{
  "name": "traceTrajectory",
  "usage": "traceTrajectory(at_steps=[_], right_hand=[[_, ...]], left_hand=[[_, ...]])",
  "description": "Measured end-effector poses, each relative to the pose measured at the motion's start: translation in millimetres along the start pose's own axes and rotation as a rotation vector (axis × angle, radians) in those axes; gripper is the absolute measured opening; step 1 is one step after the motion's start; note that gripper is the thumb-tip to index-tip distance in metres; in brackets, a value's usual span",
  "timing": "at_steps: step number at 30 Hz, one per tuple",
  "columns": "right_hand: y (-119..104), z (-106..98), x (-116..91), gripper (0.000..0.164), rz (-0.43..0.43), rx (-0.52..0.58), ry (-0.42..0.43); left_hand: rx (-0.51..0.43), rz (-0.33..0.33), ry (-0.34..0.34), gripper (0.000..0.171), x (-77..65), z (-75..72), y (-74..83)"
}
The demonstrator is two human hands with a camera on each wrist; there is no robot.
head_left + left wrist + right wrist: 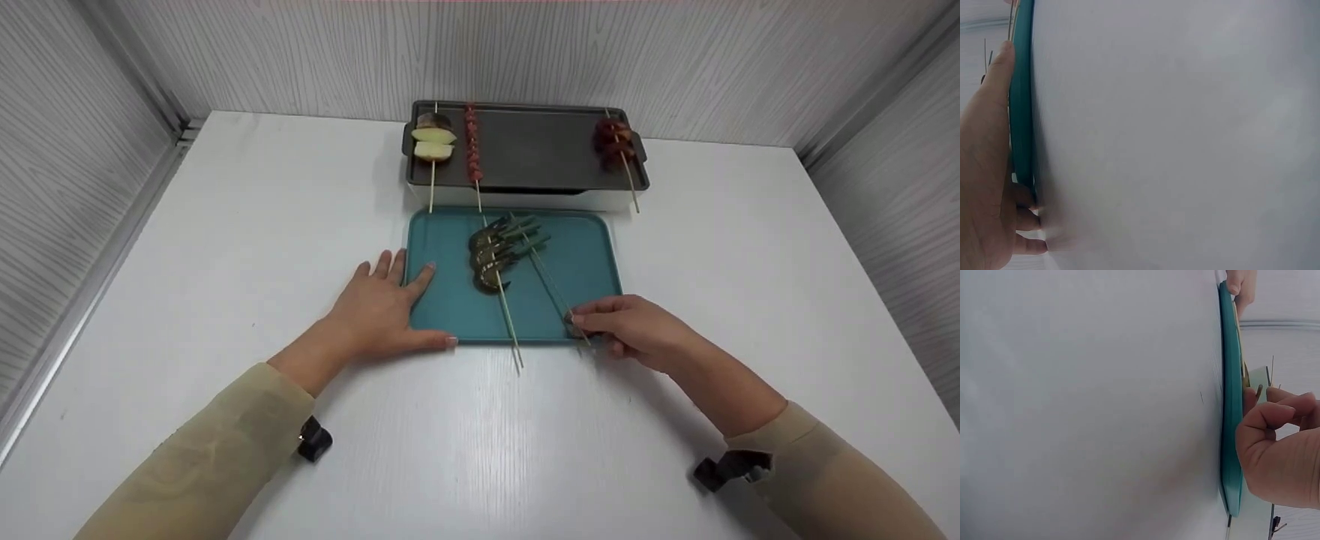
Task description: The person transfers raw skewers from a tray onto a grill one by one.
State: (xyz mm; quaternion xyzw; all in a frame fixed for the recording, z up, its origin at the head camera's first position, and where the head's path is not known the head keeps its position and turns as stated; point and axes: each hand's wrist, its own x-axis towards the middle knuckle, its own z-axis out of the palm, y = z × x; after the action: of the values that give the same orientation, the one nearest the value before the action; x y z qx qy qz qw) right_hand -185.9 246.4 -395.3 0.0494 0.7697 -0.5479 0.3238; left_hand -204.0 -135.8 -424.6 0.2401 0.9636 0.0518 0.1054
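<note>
A teal tray (442, 300) lies on the white table, carrying a shrimp skewer (487, 259) and a skewer of green vegetable pieces (532, 238). My right hand (637, 330) pinches the lower stick end of the green vegetable skewer over the tray's near right corner; its green end lies against the shrimp. In the right wrist view the fingers of the right hand (1280, 444) are curled above the tray rim. My left hand (375, 307) rests at the tray's left side with fingers spread, its thumb along the near edge. The left wrist view shows that thumb (999, 70) against the rim.
Behind the tray stands a dark grill plate (540, 150) on a white base. On it lie a skewer of pale and dark slices (433, 139) at left, a thin red skewer (472, 142) beside it, and a reddish-brown skewer (615, 142) at right. Patterned panels enclose the table.
</note>
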Motion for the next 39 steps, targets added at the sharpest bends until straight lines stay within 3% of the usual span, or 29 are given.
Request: traceTrajectory(at_steps=[18, 39], right_hand=[[-3.5, -0.8, -8.7, 0.041, -0.064, 0.106, -0.024], [-5.8, -14.9, -34.9, 0.044, -0.134, 0.094, 0.018]], left_hand=[[-0.002, -0.015, -0.008, 0.126, -1.4, -1.5, 1.0], [0.008, -0.018, -0.018, 0.127, 0.8, -1.6, 1.8]])
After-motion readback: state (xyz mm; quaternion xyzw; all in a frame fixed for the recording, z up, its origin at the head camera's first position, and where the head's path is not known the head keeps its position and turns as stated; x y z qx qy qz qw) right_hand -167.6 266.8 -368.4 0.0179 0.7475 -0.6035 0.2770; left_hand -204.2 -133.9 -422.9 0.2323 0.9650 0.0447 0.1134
